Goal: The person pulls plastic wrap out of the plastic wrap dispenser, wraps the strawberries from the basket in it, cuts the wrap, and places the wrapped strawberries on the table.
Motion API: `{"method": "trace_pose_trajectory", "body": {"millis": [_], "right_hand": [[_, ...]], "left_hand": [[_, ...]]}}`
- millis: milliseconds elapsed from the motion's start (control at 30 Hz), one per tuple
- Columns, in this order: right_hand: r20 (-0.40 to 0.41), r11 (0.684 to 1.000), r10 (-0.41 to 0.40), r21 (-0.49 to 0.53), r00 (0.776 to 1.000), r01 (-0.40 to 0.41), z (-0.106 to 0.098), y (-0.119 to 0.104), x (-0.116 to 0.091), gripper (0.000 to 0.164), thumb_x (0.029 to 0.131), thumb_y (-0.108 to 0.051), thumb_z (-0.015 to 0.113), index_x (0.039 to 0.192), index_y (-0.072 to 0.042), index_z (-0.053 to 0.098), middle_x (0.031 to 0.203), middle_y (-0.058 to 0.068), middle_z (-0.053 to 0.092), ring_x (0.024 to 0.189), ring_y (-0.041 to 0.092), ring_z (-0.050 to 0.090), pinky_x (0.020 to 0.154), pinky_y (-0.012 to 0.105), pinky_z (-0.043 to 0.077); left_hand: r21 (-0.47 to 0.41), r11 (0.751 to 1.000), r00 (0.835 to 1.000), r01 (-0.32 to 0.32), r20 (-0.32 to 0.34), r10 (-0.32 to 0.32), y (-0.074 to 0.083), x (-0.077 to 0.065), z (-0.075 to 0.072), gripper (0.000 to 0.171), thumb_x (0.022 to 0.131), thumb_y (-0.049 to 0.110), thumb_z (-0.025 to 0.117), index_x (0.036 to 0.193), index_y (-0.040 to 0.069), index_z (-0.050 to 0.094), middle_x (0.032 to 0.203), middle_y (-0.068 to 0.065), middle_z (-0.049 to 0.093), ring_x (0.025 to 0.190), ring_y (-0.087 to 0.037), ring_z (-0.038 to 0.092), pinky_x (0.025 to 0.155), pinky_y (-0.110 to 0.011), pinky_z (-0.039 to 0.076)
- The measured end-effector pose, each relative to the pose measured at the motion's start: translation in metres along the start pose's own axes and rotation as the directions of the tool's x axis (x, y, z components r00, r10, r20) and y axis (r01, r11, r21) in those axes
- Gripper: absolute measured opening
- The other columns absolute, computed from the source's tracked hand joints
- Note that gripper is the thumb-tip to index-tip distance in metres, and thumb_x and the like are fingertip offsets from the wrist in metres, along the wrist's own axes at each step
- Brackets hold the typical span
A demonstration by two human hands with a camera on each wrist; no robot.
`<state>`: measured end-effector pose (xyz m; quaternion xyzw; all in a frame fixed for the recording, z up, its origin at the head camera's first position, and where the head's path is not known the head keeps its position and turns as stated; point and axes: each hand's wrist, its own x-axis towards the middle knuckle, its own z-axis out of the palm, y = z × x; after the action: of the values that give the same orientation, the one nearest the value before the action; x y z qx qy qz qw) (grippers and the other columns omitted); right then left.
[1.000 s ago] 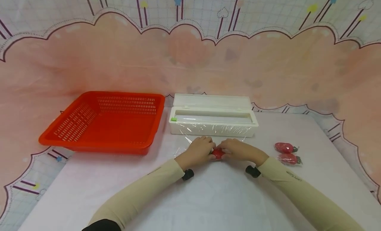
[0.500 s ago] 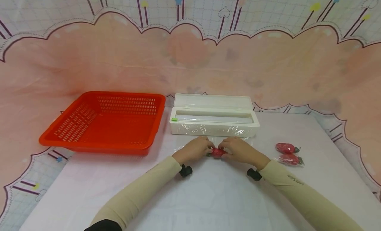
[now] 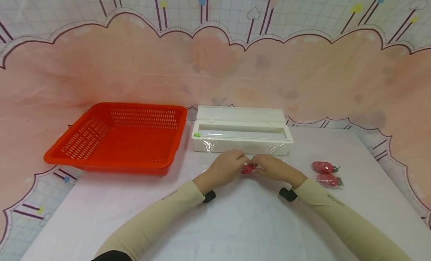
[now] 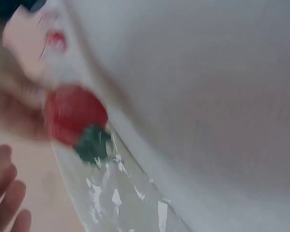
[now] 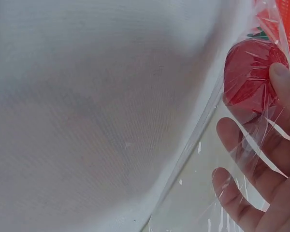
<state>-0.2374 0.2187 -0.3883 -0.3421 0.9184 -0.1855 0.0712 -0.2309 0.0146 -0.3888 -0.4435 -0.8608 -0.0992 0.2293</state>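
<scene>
A red strawberry point(image 3: 247, 169) with a green leafy top lies between my hands, just in front of the white box. Clear plastic film point(image 5: 253, 130) wraps it, creased and gathered under the right thumb. My right hand point(image 3: 274, 169) holds the strawberry from the right, thumb on its side, other fingers spread beneath the film in the right wrist view. From the left, my left hand point(image 3: 225, 167) reaches over the film beside the fruit. In the left wrist view its loosely bent fingers point(image 4: 9, 193) stand apart from the strawberry point(image 4: 75, 113); its thumb is hidden.
Behind the hands stands a white film dispenser box point(image 3: 242, 146), lid raised, with film drawn over its front. A red plastic basket point(image 3: 114, 165) is at the left. Two wrapped strawberries, an upper one point(image 3: 323, 166) and a lower one point(image 3: 327, 180), lie at the right.
My left hand has lifted slightly and moved right, over the strawberry, covering more of it. The strawberry's leafy end, seen on the left before, is hidden in the head view.
</scene>
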Motion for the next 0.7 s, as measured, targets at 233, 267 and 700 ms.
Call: {"method": "trace_pose_trajectory", "body": {"millis": [233,267,700], "right_hand": [[-0.008,1.0,-0.016,0.007,1.0,0.016,0.0,0.001,0.0,0.02,0.087,-0.01,0.063,0.105,-0.002,0.067,0.096,0.004,0.068,0.092,0.018,0.062,0.084,0.037,0.051],[-0.008,1.0,-0.021,0.001,1.0,0.021,0.0,0.001,0.0,0.019,0.088,-0.009,0.063,0.105,-0.001,0.067,0.096,0.005,0.069,0.092,0.019,0.062,0.084,0.037,0.05],[-0.076,0.998,0.041,0.05,0.996,-0.037,-0.005,-0.001,-0.002,0.029,0.092,-0.005,0.054,0.119,0.005,0.055,0.093,0.011,0.066,0.089,0.024,0.06,0.078,0.038,0.049]], "left_hand": [[0.043,0.999,0.98,-0.007,0.197,-0.002,0.014,-0.002,0.002,0.01,0.089,0.015,0.062,0.099,0.011,0.064,0.089,-0.001,0.059,0.076,-0.013,0.057,0.064,-0.021,0.049],[0.056,0.998,0.982,-0.002,0.191,-0.009,0.015,-0.001,0.003,0.01,0.089,0.015,0.063,0.098,0.012,0.065,0.088,0.0,0.059,0.076,-0.013,0.058,0.065,-0.022,0.049],[0.377,0.926,0.997,-0.03,0.074,0.003,0.008,0.007,0.02,0.027,0.082,0.028,0.069,0.106,0.016,0.067,0.093,0.003,0.063,0.088,-0.014,0.059,0.081,-0.027,0.045]]}}
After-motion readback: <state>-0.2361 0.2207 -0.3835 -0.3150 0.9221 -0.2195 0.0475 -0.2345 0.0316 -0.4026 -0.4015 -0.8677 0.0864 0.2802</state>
